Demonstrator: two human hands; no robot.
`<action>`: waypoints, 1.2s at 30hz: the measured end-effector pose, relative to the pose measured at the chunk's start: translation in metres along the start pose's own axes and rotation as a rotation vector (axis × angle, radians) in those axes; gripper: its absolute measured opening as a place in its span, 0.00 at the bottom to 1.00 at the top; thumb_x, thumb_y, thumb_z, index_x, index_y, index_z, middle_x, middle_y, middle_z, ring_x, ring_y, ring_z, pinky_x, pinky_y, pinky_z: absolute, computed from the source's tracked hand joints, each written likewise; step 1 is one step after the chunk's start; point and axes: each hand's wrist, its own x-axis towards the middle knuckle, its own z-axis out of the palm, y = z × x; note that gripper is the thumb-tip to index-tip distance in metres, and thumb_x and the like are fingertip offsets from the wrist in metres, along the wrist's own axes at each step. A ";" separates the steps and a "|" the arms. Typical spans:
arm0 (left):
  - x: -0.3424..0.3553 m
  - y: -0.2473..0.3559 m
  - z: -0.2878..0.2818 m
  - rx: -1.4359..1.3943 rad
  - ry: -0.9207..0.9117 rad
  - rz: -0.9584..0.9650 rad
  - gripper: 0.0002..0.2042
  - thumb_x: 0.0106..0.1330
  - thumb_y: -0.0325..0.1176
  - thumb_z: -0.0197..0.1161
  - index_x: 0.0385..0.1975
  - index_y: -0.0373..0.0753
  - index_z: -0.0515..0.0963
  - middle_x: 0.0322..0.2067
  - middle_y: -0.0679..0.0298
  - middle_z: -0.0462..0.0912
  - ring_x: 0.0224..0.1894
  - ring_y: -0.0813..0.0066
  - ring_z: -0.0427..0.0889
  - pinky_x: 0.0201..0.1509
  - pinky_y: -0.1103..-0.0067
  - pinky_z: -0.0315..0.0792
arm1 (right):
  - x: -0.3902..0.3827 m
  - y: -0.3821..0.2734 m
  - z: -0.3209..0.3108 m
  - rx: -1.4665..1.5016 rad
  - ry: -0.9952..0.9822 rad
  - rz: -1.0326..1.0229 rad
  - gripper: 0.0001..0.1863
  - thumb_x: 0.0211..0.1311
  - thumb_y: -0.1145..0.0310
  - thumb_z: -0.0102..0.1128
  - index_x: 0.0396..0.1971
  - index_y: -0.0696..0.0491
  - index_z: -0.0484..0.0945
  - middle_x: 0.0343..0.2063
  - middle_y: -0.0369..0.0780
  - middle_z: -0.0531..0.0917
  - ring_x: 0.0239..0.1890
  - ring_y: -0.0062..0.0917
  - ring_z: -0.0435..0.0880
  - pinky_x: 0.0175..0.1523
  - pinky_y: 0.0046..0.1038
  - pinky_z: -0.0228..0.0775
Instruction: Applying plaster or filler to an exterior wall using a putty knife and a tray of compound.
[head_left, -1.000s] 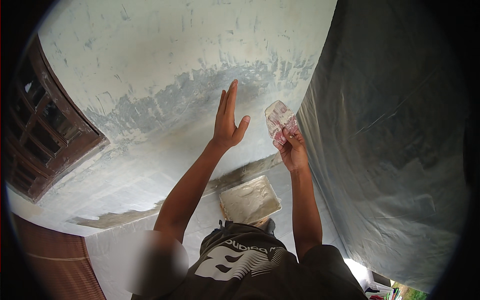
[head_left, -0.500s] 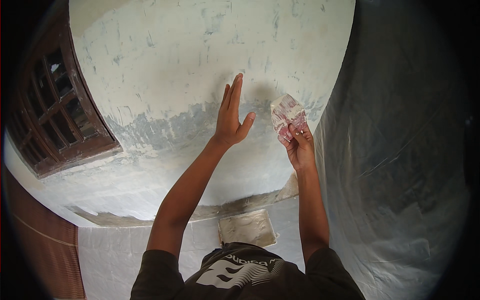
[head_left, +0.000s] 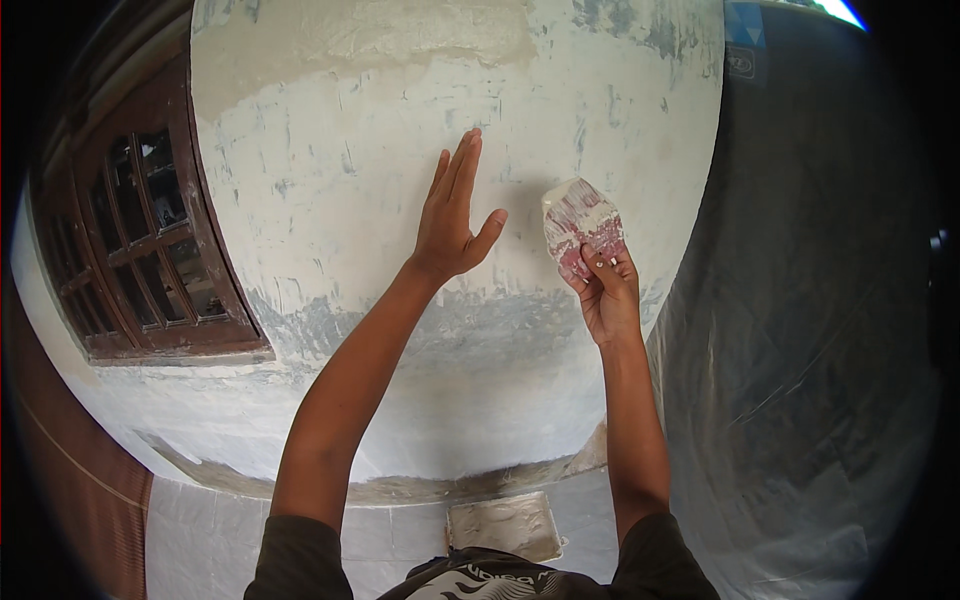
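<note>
My right hand [head_left: 612, 292] grips a flat reddish putty scraper [head_left: 583, 225] by its lower end, the thumb lying across its face. Off-white putty coats most of the scraper. To its left, my left hand [head_left: 452, 225] is raised with the fingers stretched upward and the thumb held apart; nothing is in it. Both hands are in front of a wall [head_left: 330, 190] coated in patchy cream and grey filler. Whether the left fingertips touch the wall, I cannot tell.
A brown wooden window [head_left: 165, 240] is set in the wall at left. Dark plastic sheeting [head_left: 790, 330] hangs along the right. Below, a shallow tray [head_left: 505, 527] of putty sits on a pale floor covering [head_left: 390, 520]. A ribbed brown surface [head_left: 75, 480] lies at lower left.
The view has tilted upward, so more of the upper wall shows and the window and tray appear lower. Both hands have risen along the wall, with the same hold on the scraper.
</note>
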 end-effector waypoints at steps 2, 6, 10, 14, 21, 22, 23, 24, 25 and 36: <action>0.018 -0.005 -0.004 0.043 -0.002 0.053 0.39 0.67 0.39 0.59 0.75 0.31 0.50 0.74 0.46 0.56 0.77 0.50 0.55 0.78 0.53 0.45 | 0.014 -0.008 0.007 -0.058 -0.020 -0.064 0.14 0.68 0.78 0.60 0.52 0.58 0.75 0.44 0.41 0.85 0.41 0.23 0.88 0.46 0.29 0.89; 0.055 -0.022 0.000 0.047 0.007 0.115 0.38 0.70 0.41 0.55 0.75 0.32 0.48 0.75 0.47 0.55 0.77 0.50 0.54 0.79 0.53 0.41 | 0.043 -0.029 0.028 -0.133 -0.033 -0.139 0.13 0.68 0.77 0.60 0.51 0.58 0.75 0.43 0.40 0.85 0.40 0.23 0.88 0.45 0.29 0.89; 0.080 -0.051 -0.001 0.155 0.034 0.170 0.38 0.69 0.40 0.55 0.75 0.31 0.48 0.75 0.47 0.55 0.77 0.50 0.53 0.79 0.53 0.42 | 0.078 -0.049 0.058 -0.217 -0.022 -0.231 0.12 0.68 0.77 0.60 0.50 0.58 0.75 0.43 0.41 0.84 0.40 0.23 0.87 0.45 0.30 0.88; 0.085 -0.071 0.012 0.202 0.120 0.164 0.39 0.68 0.40 0.56 0.75 0.31 0.49 0.75 0.47 0.53 0.78 0.50 0.52 0.79 0.53 0.42 | 0.128 -0.065 0.072 -0.344 -0.021 -0.400 0.14 0.67 0.74 0.63 0.50 0.58 0.76 0.42 0.40 0.85 0.40 0.23 0.87 0.47 0.32 0.87; 0.083 -0.070 0.018 0.228 0.123 0.188 0.39 0.66 0.38 0.57 0.75 0.32 0.49 0.75 0.47 0.55 0.78 0.50 0.53 0.78 0.52 0.45 | 0.218 -0.095 0.114 -0.927 0.029 -1.204 0.09 0.65 0.74 0.62 0.43 0.61 0.82 0.35 0.41 0.86 0.37 0.28 0.86 0.45 0.31 0.81; 0.081 -0.070 0.018 0.225 0.113 0.175 0.39 0.66 0.37 0.57 0.75 0.32 0.49 0.75 0.47 0.55 0.77 0.50 0.53 0.78 0.52 0.45 | 0.227 -0.098 0.122 -1.069 0.068 -1.404 0.08 0.63 0.76 0.61 0.40 0.61 0.83 0.31 0.42 0.85 0.34 0.33 0.86 0.42 0.34 0.79; 0.081 -0.070 0.018 0.222 0.103 0.163 0.39 0.66 0.37 0.58 0.75 0.32 0.49 0.75 0.48 0.56 0.77 0.50 0.54 0.78 0.52 0.45 | 0.232 -0.101 0.129 -1.125 0.051 -1.480 0.10 0.63 0.76 0.64 0.44 0.56 0.85 0.34 0.43 0.84 0.35 0.28 0.85 0.46 0.29 0.79; 0.081 -0.070 0.017 0.224 0.108 0.162 0.39 0.66 0.37 0.58 0.75 0.32 0.49 0.75 0.48 0.56 0.77 0.50 0.54 0.78 0.52 0.45 | 0.240 -0.101 0.133 -1.125 0.047 -1.482 0.10 0.63 0.76 0.64 0.44 0.56 0.85 0.34 0.43 0.84 0.35 0.28 0.85 0.46 0.29 0.79; 0.081 -0.070 0.017 0.254 0.110 0.166 0.40 0.65 0.38 0.60 0.74 0.30 0.52 0.74 0.46 0.57 0.77 0.50 0.56 0.77 0.53 0.49 | 0.249 -0.103 0.136 -1.222 0.019 -1.601 0.12 0.63 0.77 0.63 0.45 0.55 0.85 0.35 0.42 0.84 0.36 0.31 0.85 0.46 0.30 0.79; 0.080 -0.070 0.018 0.257 0.094 0.149 0.42 0.64 0.39 0.60 0.75 0.32 0.49 0.74 0.48 0.57 0.76 0.51 0.57 0.78 0.53 0.47 | 0.285 -0.089 0.147 -1.660 0.091 -1.831 0.19 0.58 0.75 0.66 0.50 0.47 0.83 0.42 0.34 0.78 0.44 0.33 0.79 0.47 0.36 0.78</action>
